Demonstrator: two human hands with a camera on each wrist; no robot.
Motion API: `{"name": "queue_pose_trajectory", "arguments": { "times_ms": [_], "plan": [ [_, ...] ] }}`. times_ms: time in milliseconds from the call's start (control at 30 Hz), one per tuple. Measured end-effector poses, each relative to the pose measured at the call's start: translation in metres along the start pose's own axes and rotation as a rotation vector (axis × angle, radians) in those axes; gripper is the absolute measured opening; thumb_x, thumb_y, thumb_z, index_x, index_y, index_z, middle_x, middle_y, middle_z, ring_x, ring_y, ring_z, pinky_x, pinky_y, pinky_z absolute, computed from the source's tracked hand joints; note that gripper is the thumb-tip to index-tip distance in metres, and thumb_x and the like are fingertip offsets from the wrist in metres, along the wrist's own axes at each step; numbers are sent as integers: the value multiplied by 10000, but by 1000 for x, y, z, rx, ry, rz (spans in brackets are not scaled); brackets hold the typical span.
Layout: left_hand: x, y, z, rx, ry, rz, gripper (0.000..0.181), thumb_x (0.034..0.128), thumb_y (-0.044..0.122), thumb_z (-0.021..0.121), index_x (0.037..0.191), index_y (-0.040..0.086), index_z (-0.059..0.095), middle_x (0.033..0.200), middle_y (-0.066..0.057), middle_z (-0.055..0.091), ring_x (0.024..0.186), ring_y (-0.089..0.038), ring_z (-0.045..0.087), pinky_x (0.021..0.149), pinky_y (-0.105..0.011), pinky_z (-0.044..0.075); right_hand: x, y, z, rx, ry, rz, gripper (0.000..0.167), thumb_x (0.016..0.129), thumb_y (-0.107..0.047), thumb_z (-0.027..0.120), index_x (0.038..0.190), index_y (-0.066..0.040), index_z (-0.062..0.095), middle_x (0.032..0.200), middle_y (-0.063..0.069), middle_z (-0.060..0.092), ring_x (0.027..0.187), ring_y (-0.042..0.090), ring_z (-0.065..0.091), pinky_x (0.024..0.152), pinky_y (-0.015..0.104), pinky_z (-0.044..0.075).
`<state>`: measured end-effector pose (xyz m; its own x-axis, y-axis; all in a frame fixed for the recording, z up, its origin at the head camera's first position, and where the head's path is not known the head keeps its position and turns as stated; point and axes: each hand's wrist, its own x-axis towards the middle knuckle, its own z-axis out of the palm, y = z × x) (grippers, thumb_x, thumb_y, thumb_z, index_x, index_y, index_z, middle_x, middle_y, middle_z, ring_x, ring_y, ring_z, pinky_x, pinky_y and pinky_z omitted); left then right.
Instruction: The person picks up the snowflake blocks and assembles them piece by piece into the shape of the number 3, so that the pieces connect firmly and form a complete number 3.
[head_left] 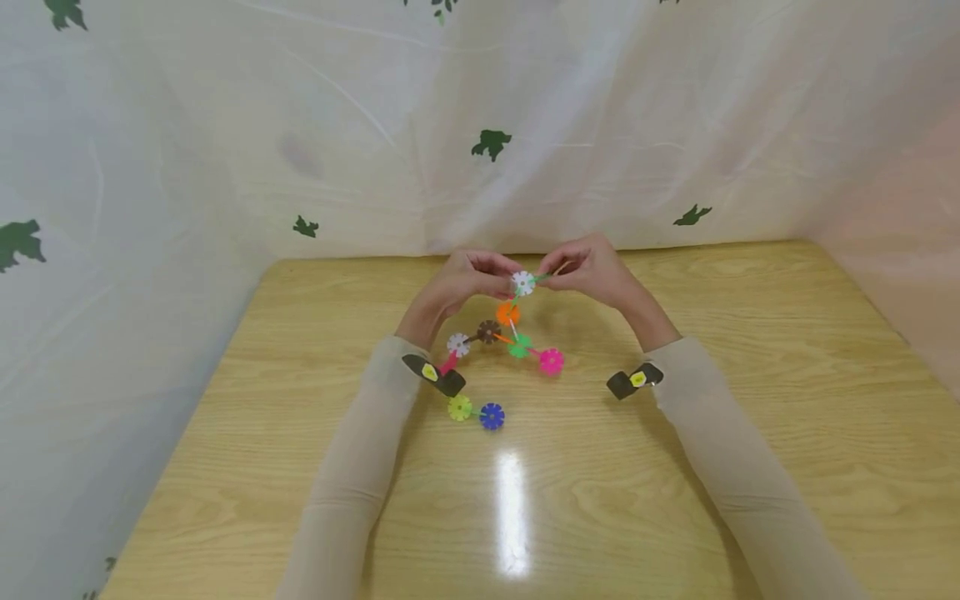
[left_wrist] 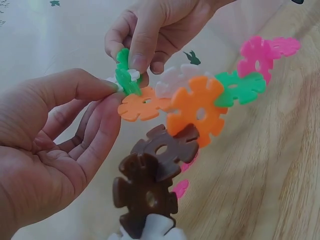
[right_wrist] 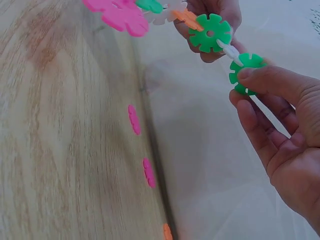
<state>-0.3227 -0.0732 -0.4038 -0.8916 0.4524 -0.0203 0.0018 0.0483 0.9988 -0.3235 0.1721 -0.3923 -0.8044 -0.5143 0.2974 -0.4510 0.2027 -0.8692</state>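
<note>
Both hands hold up a branching chain of notched plastic snowflake discs near the table's far edge. My left hand (head_left: 474, 277) pinches the chain at its upper end, by the white disc (head_left: 523, 283). My right hand (head_left: 592, 268) pinches a green disc (right_wrist: 252, 61) between thumb and fingers; it is slotted into the white disc (right_wrist: 230, 51). Lower down hang an orange disc (left_wrist: 200, 107), brown discs (left_wrist: 150, 195), and pink discs (left_wrist: 255, 60). The chain's lower end carries a yellow disc (head_left: 460, 407) and a blue disc (head_left: 492, 416).
Two pink discs (right_wrist: 134, 120) and an orange disc (right_wrist: 167, 231) show along the far edge in the right wrist view. The wooden table (head_left: 750, 375) meets a pale leaf-patterned curtain (head_left: 360, 167) behind. Each sleeve bears a black wrist camera (head_left: 633, 380).
</note>
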Motion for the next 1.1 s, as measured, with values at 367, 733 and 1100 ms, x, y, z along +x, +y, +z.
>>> {"name": "queue_pose_trajectory", "arguments": {
  "times_ms": [367,733,1100],
  "plan": [
    [6,0,2,-64,19,-28,287,893,-60,689,1178,-82,674,887,-27,721,799,-149,707,774,-273,631,6,8,5,-28,65,49,133,846,32,787,966,67,742,871,5,752,822,179,690,733,227,609],
    [13,-2,4,-26,48,-70,315,907,-39,661,1222,-55,662,937,-32,674,812,-142,669,802,-274,622,6,12,-17,-87,1,138,297,869,-20,785,1152,23,705,1075,156,748,927,84,700,798,212,590],
    [19,-4,3,-16,70,-53,297,914,-14,681,1210,-37,669,965,-41,647,842,-148,643,817,-286,620,7,24,-63,-109,-4,301,214,899,-47,757,1105,-15,712,989,20,767,861,42,696,709,290,592]
  ]
}}
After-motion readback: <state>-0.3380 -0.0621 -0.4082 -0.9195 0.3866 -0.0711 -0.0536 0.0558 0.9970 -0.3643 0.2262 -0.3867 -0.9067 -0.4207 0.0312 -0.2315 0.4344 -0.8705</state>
